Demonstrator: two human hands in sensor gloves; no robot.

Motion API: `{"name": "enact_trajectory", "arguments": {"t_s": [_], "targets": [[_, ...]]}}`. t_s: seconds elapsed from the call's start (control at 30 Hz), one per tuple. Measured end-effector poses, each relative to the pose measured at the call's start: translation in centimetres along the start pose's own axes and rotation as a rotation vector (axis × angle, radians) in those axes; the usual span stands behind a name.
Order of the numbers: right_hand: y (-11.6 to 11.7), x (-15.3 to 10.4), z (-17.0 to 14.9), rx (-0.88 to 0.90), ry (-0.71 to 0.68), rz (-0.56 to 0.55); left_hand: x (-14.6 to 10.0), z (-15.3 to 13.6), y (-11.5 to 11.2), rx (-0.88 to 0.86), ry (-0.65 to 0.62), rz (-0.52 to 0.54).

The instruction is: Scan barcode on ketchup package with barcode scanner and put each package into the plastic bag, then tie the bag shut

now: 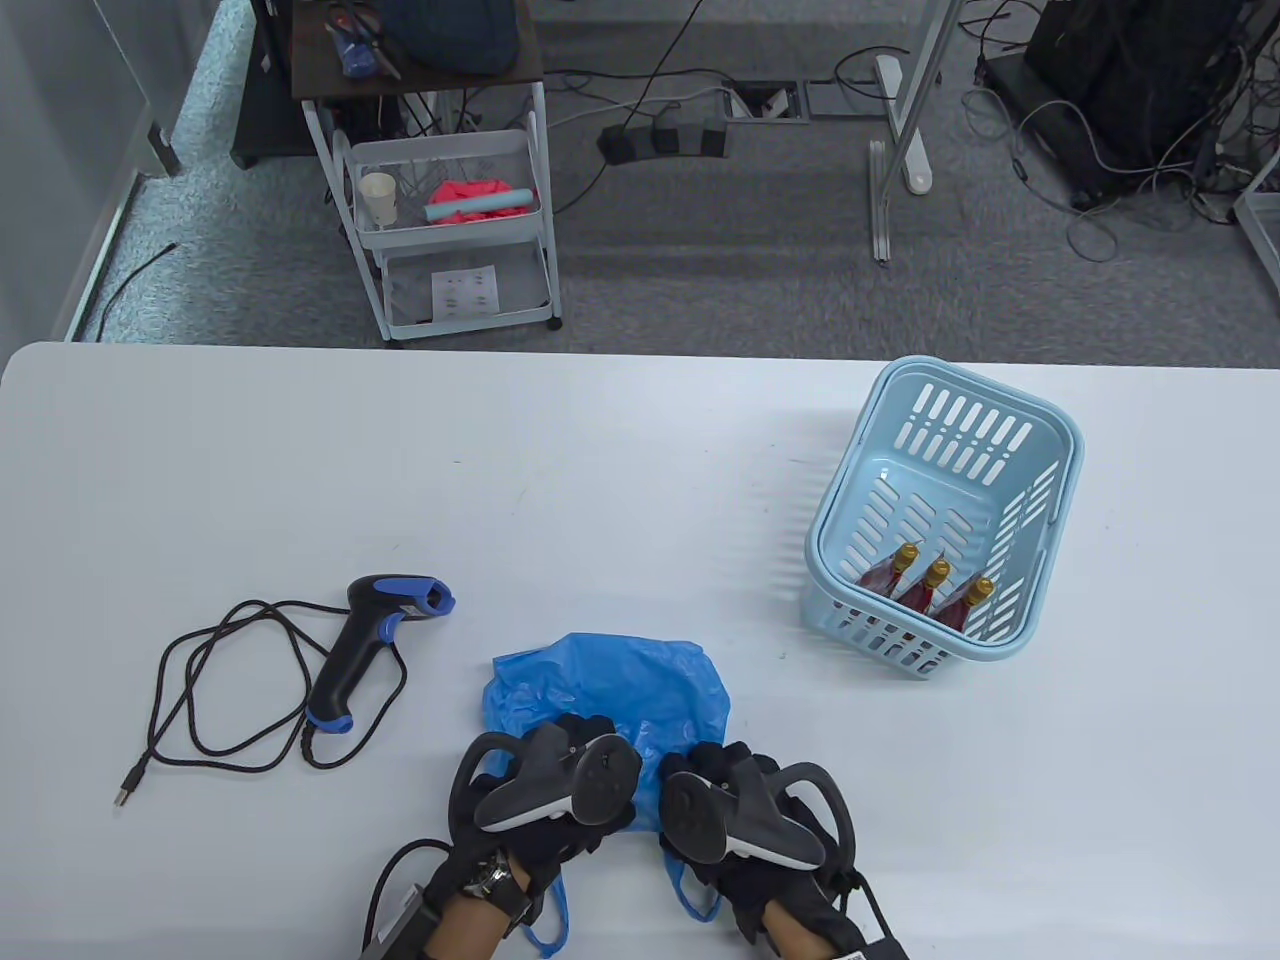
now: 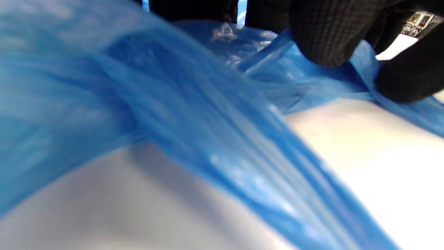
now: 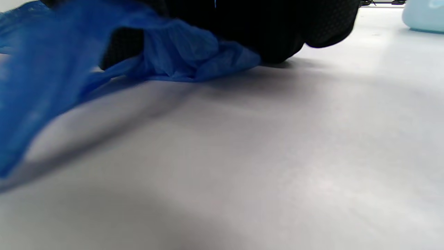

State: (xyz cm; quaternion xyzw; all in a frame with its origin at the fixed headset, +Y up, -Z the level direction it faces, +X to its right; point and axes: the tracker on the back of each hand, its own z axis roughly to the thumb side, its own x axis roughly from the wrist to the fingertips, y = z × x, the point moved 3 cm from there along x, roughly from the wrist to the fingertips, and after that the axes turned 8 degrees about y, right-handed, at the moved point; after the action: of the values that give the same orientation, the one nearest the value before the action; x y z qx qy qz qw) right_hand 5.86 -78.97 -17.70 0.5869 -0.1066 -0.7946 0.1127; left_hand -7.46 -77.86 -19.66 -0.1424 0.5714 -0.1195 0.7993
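Bag: the blue plastic bag (image 1: pixel 610 690) lies flat and crumpled on the white table (image 1: pixel 400 480), at 6 o'clock near the front edge; its loop handles trail back under the wrists.
Left hand: the left hand (image 1: pixel 555 790) rests on the bag's near edge; in the left wrist view its gloved fingers (image 2: pixel 322 38) press down and pinch the blue film.
Right hand: the right hand (image 1: pixel 745 810), just beside the left, has its fingers (image 3: pixel 277 38) curled on the bag's edge, gripping it.
Scanner: the barcode scanner (image 1: pixel 375 640) lies on its side at 9 o'clock of the bag, its cable (image 1: pixel 215 690) looped beside it.
Ketchup: three ketchup bottles (image 1: pixel 930 590) lie in the light-blue basket (image 1: pixel 1040 440), at 2 o'clock of the bag, well apart from it.
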Motion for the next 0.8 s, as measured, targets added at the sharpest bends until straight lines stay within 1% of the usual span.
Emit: {"name": "enact_trajectory", "arguments": {"t_s": [0.1,0.2,0.43,0.63,0.8], "targets": [[-0.2,0.1,-0.4,0.018,0.024,-0.023,0.0,0.0,-0.1,0.001,-0.001,-0.006],[-0.4,0.2,-1.2,0.074,0.046,-0.060,0.1,0.0,-0.1,-0.010,-0.001,-0.013],[-0.7,0.4,-3.5,0.341,0.080,-0.047,0.1,-0.5,0.2,-0.072,-0.008,-0.017],[-0.9,0.5,-4.7,0.462,0.103,-0.042,-0.6,-1.7,2.1,-0.219,-0.024,0.053],[-1.2,0.4,-4.8,0.476,0.102,-0.056,-1.5,-2.6,4.0,-0.294,-0.032,0.127]]}}
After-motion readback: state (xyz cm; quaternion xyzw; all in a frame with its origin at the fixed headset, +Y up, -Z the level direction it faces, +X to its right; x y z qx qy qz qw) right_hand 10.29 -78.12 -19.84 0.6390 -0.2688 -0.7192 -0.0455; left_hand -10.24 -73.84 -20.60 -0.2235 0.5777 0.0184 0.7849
